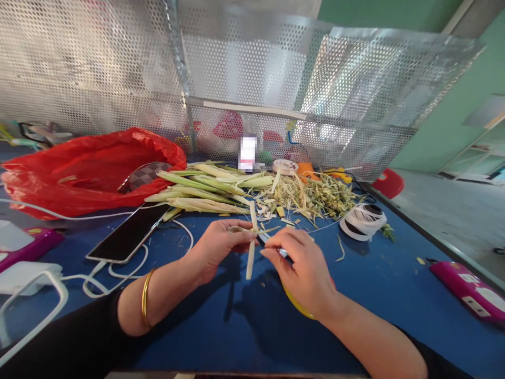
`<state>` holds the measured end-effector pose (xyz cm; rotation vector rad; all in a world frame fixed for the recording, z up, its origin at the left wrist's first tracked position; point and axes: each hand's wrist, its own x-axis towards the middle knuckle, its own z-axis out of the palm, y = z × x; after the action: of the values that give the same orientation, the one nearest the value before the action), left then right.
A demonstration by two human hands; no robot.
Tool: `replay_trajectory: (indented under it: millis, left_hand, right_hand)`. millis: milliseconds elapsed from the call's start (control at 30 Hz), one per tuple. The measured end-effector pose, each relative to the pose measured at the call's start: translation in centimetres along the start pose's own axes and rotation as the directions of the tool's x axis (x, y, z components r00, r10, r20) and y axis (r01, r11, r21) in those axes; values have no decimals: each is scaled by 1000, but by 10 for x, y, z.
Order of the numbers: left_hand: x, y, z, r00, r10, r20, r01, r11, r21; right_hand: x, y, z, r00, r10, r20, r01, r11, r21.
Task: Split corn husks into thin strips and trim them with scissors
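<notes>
My left hand (221,245) pinches a small cross-shaped piece of pale, dry leaf strips (251,258), with a looped strip sticking out at its middle. Close to its right, my right hand (302,266) is closed around scissors (298,305). A yellow curve of their handle and a bit of metal show; the rest is hidden under the palm. The metal tip is near the strips, but I cannot tell whether it touches them. Behind both hands lies a bundle of long green and cream leaves (209,184).
A red plastic bag (79,168) and a phone (126,234) with white cables are at left. Dried plant scraps (323,195), a roll of tape (285,167) and a white thread spool (363,221) lie at right. A magenta device (469,289) sits near the right edge. Perforated panels (244,63) stand behind.
</notes>
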<state>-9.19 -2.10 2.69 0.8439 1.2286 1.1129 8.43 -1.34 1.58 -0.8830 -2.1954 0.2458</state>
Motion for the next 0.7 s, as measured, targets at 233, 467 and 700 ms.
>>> replay_trajectory:
  millis: [233, 467, 700]
  left_hand:
    - [1, 16, -6, 998, 17, 59, -15, 999, -46]
    - [6, 6, -15, 992, 4, 123, -9, 999, 40]
    - [19, -23, -17, 985, 172, -16, -169, 979, 113]
  right_hand:
    - [24, 11, 1, 984, -144, 102, 161, 970, -182]
    - [34, 6, 25, 973, -213, 90, 228, 948, -221]
    - [20, 11, 37, 974, -197, 115, 214, 964, -160]
